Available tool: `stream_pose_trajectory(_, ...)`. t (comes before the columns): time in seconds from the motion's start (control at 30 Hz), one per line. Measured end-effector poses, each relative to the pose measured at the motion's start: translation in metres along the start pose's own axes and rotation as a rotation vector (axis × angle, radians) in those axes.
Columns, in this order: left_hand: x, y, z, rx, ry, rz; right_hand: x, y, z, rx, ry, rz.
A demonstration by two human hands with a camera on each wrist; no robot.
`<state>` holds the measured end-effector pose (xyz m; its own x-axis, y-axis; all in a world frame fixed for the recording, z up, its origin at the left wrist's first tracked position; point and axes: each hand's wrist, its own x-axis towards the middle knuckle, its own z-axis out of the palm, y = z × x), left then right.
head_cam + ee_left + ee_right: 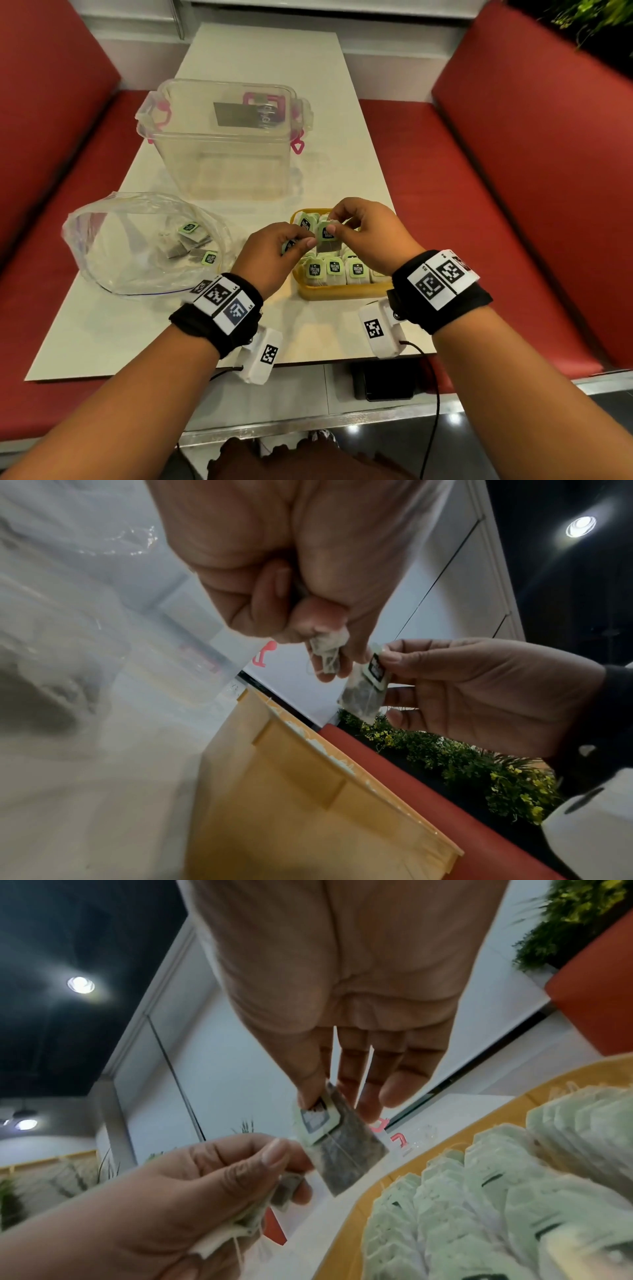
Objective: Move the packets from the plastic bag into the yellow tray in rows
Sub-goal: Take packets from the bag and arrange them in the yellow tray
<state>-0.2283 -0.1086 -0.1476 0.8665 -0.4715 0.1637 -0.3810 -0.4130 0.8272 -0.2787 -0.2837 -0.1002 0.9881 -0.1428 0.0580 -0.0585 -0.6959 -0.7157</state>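
Observation:
Over the yellow tray [337, 292], my right hand [333, 223] pinches a tea packet [325, 236] by its green tag between thumb and forefinger; the pouch hangs below. Just to its left, my left hand [300, 242] is curled round another packet [287, 246], its thumb tip close to the hanging one. The left wrist view shows that crumpled packet [327, 653] inside the curled fingers and the right hand's packet [366, 691] beside it. Rows of packets [334, 270] stand in the tray. The clear plastic bag [102, 246] lies open at the left with several packets [191, 240] inside.
A clear plastic box [226, 144] with pink latches stands behind the bag and tray. Red benches [534, 178] flank the white table [113, 329]. The tray sits near the table's right edge. A black object [383, 380] lies below the table's front edge.

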Motion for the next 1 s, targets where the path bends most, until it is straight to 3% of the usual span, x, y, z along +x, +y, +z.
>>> stream_pose_trajectory(0.2, 0.001, 0.007, 0.001, -0.097, 0.043, -0.012, -0.006, 0.002, 0.000, -0.061, -0.063, -0.035)
stream_pose_trajectory(0.4, 0.001, 0.010, 0.002, -0.131, 0.066, 0.000, -0.011, 0.001, -0.005, -0.048, -0.008, 0.010)
stream_pose_trajectory(0.87, 0.002, 0.011, 0.010, -0.091, -0.058, -0.022, -0.017, 0.010, -0.019, 0.025, -0.047, -0.028)
stream_pose_trajectory(1.0, 0.000, 0.020, 0.014, -0.124, -0.067, 0.005, -0.017, 0.012, -0.023, -0.041, 0.005, 0.014)
